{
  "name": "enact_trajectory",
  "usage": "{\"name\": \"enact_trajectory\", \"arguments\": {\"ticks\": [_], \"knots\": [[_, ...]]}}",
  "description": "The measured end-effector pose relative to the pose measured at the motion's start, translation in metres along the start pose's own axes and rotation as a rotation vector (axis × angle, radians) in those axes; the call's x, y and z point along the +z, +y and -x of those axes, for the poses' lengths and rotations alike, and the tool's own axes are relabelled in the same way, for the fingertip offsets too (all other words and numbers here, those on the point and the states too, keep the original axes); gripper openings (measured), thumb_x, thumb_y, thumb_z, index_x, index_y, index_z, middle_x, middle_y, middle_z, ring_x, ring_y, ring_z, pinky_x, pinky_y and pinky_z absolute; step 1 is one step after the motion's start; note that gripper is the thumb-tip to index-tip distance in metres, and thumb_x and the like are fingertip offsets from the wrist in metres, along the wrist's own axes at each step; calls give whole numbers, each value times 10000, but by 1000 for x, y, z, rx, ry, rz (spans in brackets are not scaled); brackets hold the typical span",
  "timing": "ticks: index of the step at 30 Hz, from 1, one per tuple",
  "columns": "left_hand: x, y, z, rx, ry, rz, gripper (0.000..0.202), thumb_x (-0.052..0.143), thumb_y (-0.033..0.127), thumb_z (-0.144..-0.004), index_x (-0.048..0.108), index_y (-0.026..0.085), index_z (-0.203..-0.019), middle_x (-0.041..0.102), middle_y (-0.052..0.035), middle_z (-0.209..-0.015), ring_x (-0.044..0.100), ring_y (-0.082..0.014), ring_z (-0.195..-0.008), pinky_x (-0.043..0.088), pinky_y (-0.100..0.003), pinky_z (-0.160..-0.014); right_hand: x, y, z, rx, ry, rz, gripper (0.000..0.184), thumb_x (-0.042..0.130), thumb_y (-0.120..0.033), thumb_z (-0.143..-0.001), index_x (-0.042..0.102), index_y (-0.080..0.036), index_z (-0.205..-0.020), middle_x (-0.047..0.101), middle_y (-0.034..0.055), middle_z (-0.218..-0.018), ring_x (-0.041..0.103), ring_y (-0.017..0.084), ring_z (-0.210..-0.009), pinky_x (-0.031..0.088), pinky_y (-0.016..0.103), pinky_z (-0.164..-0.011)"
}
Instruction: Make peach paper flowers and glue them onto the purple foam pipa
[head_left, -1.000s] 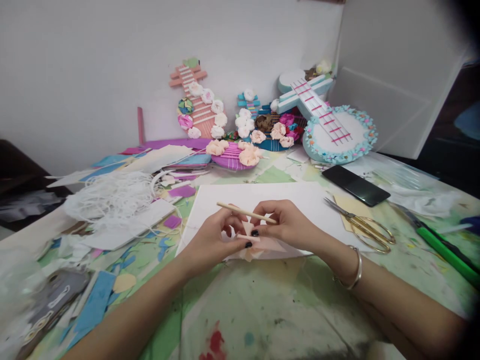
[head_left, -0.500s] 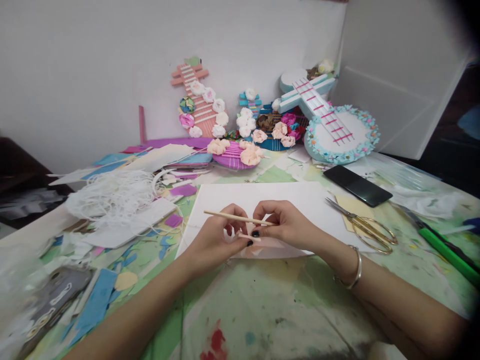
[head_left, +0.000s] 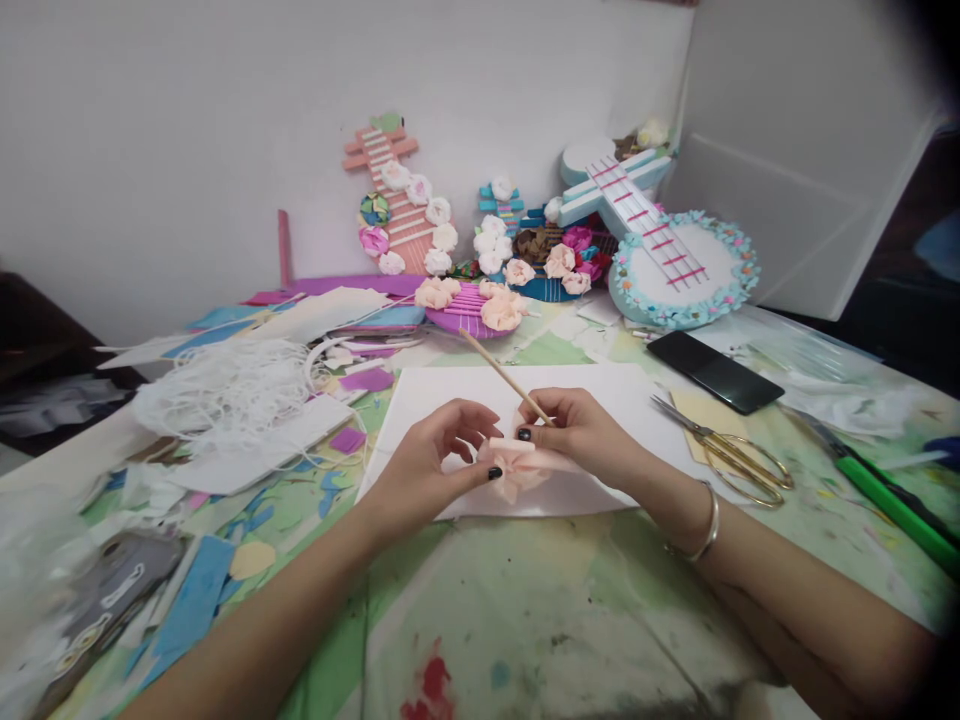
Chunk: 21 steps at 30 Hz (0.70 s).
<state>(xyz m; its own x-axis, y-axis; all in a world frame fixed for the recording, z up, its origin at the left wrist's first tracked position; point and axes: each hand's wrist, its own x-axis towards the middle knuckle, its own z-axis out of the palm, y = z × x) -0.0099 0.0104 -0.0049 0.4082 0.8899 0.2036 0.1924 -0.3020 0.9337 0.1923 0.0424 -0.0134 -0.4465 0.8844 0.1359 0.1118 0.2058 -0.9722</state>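
Swung up from lying nearly level across both hands, the wooden stick [head_left: 502, 375] now slants away to the left from my right hand [head_left: 581, 430], and the fingers of my left hand [head_left: 431, 460] have spread wider. From my remote view, the right hand pinches the stick near its lower end, while the left thumb touches the peach paper flower [head_left: 517, 480]; I can't tell whether the left fingers close behind it. The flower sits between the two hands, over the white sheet [head_left: 420, 400] on the counter [head_left: 487, 580]. I judge the paper almost weightless, soft and easily creased or torn, so I'd take it lightly at its gathered base or rolled edge, sparing the petals. The stick looks light, stiff and smooth, best held between thumb and forefinger.
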Motion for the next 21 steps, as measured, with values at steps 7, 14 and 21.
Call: {"name": "enact_trajectory", "arguments": {"ticks": [7,14,21], "knots": [[-1,-3,-1,4,19,140,301,690,182,-735,545,164,-998,587,-34,-854,564,-149,-802,467,-301,-748,-2,3,-3,53,74,-103,177,700,-259,-672,587,-145,-747,560,-25,-670,506,97,-609,399,216,-560],[-3,-1,3,73,-73,13,313,640,168,-752,529,177,-1044,541,-11,-802,543,-150,-787,444,-306,-773,0,3,-2,61,54,-118,198,709,-252,-668,591,-146,-786,575,-14,-710,522,100,-628,415,226,-582],[-2,0,4,116,-107,-218,494,661,133,-700,469,212,-1149,566,-32,-941,543,-182,-902,412,-326,-828,-1,3,-1,57,39,-111,182,689,-251,-692,591,-142,-799,573,-17,-699,518,93,-601,396,213,-546]]}}
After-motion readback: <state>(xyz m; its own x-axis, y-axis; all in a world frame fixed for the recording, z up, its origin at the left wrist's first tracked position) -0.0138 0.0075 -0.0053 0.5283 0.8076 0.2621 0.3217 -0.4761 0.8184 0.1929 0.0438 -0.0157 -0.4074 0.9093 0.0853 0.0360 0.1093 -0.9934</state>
